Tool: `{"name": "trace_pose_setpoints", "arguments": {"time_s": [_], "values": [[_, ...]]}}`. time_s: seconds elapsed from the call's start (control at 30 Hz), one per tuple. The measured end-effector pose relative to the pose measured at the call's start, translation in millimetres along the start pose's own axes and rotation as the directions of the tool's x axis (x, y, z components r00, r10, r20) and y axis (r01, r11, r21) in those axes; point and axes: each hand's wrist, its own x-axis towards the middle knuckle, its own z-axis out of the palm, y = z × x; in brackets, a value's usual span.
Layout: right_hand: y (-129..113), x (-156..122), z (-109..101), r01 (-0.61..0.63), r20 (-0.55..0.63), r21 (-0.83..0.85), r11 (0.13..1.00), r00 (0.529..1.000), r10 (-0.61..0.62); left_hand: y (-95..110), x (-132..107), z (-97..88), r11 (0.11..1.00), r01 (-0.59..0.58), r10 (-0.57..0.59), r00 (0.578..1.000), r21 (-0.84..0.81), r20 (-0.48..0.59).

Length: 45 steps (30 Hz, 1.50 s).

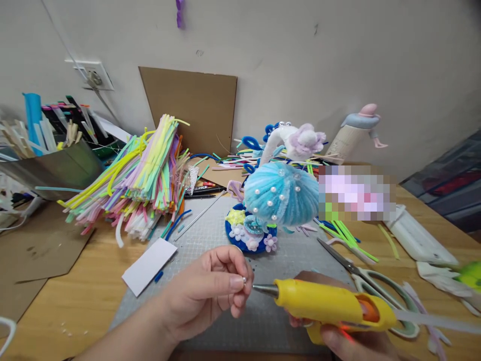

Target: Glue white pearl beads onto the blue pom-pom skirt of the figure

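Between the thumb and forefinger of my left hand (210, 291) a small shiny bead (244, 281) is pinched. My right hand (338, 343) grips a yellow hot glue gun (319, 301), a glue stick (436, 320) poking out of its back end. The metal nozzle points left and comes very close to the bead; whether they touch I cannot tell. Just beyond my hands stands a pipe-cleaner craft: a light blue shade (281, 195) dotted with pearls, under a white curved stem with a lilac flower (306, 140), over a dark blue round base (233, 235) with small flowers.
Scissors (361, 276) lie right of the grey cutting mat (203, 220). A big bundle of coloured pipe cleaners (150, 175) is piled at left, near a white card (149, 265) and a metal holder (56, 168). Cardboard (191, 110) leans on the wall. A blurred patch hides something at right.
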Motion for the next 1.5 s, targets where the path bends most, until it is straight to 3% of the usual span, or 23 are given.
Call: {"name": "trace_pose_setpoints", "arguments": {"time_s": [0.5,0.8,1.03,1.33,1.5], "values": [[-1,3,-5,0.048,0.028,-0.018,0.999,0.998,-0.048,0,0,1.1,1.000,-0.011,0.011,0.999,-0.001,-0.031],[-10,7,-3,0.100,0.012,-0.200,0.975,0.995,-0.100,-1,1,2.9,0.999,-0.039,0.040,0.999,0.017,-0.032],[-11,8,-3,0.115,-0.035,-0.236,0.965,0.991,-0.127,-4,0,3.7,0.999,-0.035,0.036,0.999,0.016,-0.037],[-19,14,-1,0.150,-0.018,-0.253,0.956,0.987,-0.159,-6,-1,1.4,0.999,-0.043,0.043,0.999,0.023,0.005],[-18,14,-3,0.148,0.026,-0.248,0.957,0.989,-0.146,-5,0,4.0,0.994,-0.055,0.059,0.998,0.093,-0.037]]}}
